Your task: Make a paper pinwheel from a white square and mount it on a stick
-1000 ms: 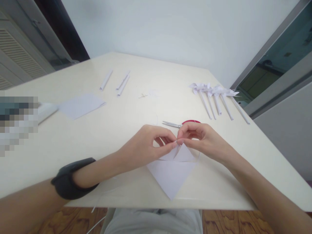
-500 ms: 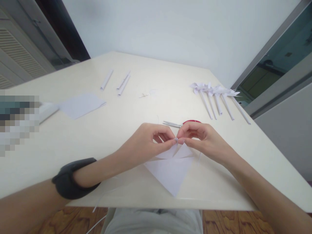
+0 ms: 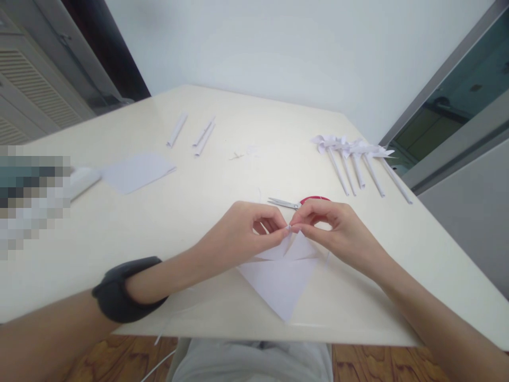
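A white square of paper (image 3: 278, 278) lies on the cream table (image 3: 199, 212) near its front edge, with one corner pointing at me. My left hand (image 3: 238, 236) and my right hand (image 3: 338, 228) meet above the sheet's far side. Each pinches a cut flap of the paper between thumb and forefinger, and the two flap tips touch at the middle. A dark band sits on my left wrist. Red-handled scissors (image 3: 296, 202) lie just beyond my fingers.
Several finished white paper pinwheels on rolled sticks (image 3: 358, 162) lie at the right. Three rolled paper sticks (image 3: 194, 135) lie at the far left, and a flat sheet (image 3: 135, 172) lies beside a white object at the left edge. Small scraps (image 3: 238, 155) sit mid-table.
Both hands have stayed in place, still pinching the flap tips together. The paper's near corner has shifted slightly to the right.
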`<state>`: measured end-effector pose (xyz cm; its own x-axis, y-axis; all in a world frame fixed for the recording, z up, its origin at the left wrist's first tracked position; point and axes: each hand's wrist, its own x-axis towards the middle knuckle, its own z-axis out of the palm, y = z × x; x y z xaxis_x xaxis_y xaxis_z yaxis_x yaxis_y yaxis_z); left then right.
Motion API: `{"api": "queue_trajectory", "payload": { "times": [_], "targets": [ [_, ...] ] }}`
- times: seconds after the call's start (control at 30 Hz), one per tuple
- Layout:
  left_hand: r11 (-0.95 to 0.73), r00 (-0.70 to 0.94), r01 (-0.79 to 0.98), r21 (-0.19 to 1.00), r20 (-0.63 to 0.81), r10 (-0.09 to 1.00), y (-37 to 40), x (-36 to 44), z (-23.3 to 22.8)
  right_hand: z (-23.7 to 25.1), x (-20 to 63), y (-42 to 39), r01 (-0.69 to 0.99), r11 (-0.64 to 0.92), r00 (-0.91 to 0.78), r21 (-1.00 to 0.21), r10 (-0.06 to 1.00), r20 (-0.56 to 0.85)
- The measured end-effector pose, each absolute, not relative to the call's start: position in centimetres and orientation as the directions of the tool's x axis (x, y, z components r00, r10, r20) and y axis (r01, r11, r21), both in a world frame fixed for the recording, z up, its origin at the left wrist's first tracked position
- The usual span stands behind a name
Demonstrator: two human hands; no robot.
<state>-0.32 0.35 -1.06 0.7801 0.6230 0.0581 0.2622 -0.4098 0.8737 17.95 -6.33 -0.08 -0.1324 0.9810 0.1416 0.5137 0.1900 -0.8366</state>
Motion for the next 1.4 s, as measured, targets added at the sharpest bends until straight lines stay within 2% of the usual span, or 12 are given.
{"api": "queue_trajectory", "payload": {
  "times": [0.8,1.23,1.4],
  "targets": [
    [-0.443,0.781,0.347,0.827,0.007,0.624,0.3,-0.3,-0.8,-0.6,17.9,-6.5,0.525,0.131,-0.124,-0.841,0.989,0.077],
    [-0.354,0.799,0.285,0.891,-0.017,0.601,0.3,-0.3,-0.7,-0.4,17.6,-6.8,0.557,0.207,-0.114,-0.804,0.978,0.173],
    [-0.28,0.808,0.285,0.917,-0.073,0.585,0.3,-0.3,0.0,-0.2,17.7,-6.7,0.557,0.196,-0.099,-0.807,0.981,0.169]
  ]
}}
